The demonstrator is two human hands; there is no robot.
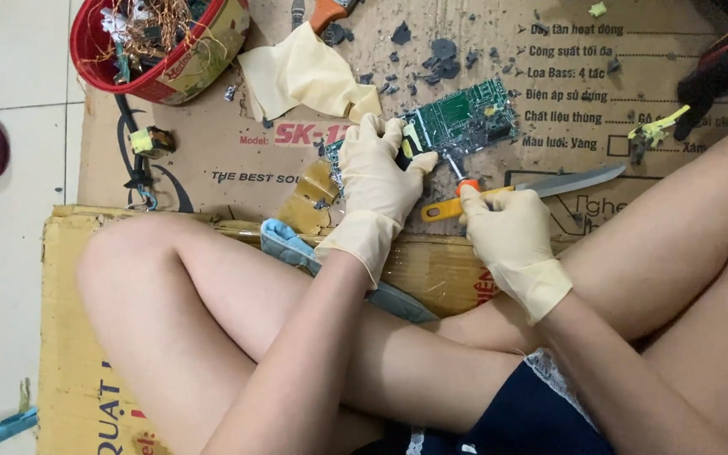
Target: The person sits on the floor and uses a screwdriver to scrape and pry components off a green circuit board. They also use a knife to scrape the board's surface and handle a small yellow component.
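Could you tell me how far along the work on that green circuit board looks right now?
Already done: dark broken fragments lie scattered on the cardboard, and the red bucket holds copper wire scraps. In hand: the left hand steadies the green circuit board while the right hand works a screwdriver at its edge. Left: the board remains largely whole, with parts on it.

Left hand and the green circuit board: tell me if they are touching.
Touching. The head view shows the gloved left hand pressed onto the near edge of the green circuit board, fingers overlapping it.
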